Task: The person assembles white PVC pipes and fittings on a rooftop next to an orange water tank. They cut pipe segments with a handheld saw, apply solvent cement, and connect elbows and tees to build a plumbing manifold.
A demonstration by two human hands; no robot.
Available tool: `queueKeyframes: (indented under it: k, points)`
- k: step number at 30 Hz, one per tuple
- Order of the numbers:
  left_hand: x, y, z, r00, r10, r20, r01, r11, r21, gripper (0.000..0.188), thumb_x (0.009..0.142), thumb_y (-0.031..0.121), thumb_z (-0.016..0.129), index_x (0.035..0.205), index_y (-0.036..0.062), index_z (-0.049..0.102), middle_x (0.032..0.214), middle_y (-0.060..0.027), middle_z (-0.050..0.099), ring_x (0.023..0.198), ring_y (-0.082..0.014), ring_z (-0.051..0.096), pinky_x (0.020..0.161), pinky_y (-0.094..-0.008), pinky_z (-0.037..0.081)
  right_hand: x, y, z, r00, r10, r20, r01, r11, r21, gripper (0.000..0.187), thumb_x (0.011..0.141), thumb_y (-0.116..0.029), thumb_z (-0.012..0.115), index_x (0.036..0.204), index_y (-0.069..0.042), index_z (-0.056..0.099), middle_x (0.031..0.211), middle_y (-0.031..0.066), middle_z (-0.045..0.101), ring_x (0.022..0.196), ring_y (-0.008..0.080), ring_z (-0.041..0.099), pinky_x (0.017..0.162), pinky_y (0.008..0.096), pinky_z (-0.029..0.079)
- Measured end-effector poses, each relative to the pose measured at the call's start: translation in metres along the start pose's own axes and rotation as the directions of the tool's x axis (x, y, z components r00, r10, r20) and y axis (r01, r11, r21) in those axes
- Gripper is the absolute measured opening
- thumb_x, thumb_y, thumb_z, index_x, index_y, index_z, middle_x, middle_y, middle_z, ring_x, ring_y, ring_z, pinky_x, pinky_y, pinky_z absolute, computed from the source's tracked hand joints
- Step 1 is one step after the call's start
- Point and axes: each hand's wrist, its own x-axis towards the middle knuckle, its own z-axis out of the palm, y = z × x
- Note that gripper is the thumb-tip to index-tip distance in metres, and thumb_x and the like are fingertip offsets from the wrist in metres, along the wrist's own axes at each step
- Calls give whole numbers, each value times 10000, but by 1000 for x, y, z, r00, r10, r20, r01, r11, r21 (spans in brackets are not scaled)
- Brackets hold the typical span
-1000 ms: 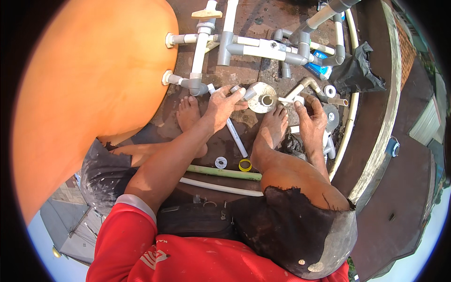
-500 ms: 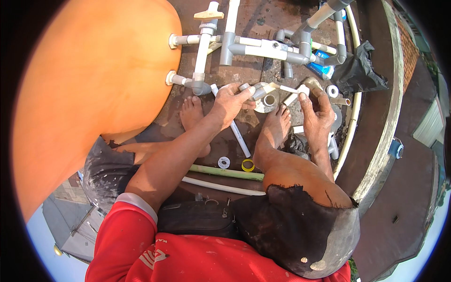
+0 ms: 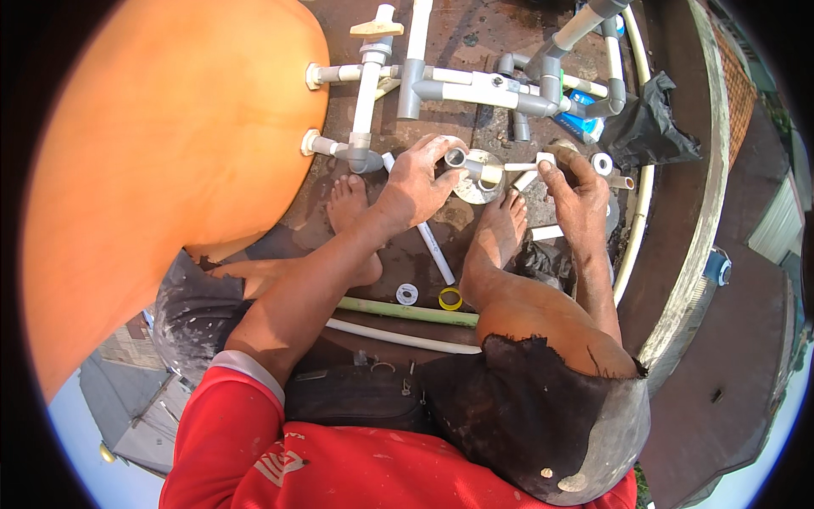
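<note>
My left hand (image 3: 421, 180) is closed on a grey PVC pipe fitting (image 3: 476, 170). One round opening of the fitting faces up beside my thumb, and its other end points to the right. Between thumb and fingers, my right hand (image 3: 577, 191) pinches a glue brush (image 3: 521, 167) with a white cap and a pale stem. Its tip reaches close to the fitting's right end; I cannot tell whether they touch. Beneath the fitting lies a round pale disc (image 3: 471, 193), partly hidden. A white pipe (image 3: 435, 253) lies on the ground below my left hand.
A large orange tank (image 3: 170, 127) fills the left. Joined grey and white pipes (image 3: 462, 90) and a valve (image 3: 376, 30) stand ahead. A black plastic bag (image 3: 649, 131) is at right. White tape (image 3: 407, 294) and a yellow ring (image 3: 450, 298) lie near my feet.
My left hand has turned the fitting, so its opening now faces up. The brush has come away slightly to the right and lies more level.
</note>
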Motion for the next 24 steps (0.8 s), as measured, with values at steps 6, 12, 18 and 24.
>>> queueKeyframes:
  k: [6,12,18,24]
  points:
    - [0,9,-8,1000,-9,-15,8,995,-101,304,943,54,741,1242,65,683,1239,-151,706,1160,-377,695,998,-429,561,5,14,-9,987,141,75,-151,974,169,340,1019,-198,777,1261,41,765,1011,84,776,786,122,696,701,284,602]
    - [-1,11,-9,999,25,-29,-27,998,-64,338,921,-14,712,1247,67,682,1236,-151,704,1143,-372,695,1001,-417,559,0,10,-11,990,128,54,-139,915,379,315,1020,-183,768,1234,48,766,997,80,765,807,125,704,699,291,615]
    - [2,0,-4,995,-96,4,94,954,-286,284,984,-10,693,1260,54,672,1202,-93,714,1114,-207,725,940,-365,580,4,11,-5,978,198,63,-206,895,395,275,1009,-144,763,1215,39,766,1006,78,773,850,128,722,710,297,626]
    - [-9,-14,8,951,-286,121,270,569,-777,265,1069,59,669,1305,-54,624,1191,-134,702,1029,-236,746,961,-398,643,-6,15,-3,942,307,137,-330,758,563,277,1014,-126,737,1225,53,749,1046,111,766,848,160,735,707,307,644]
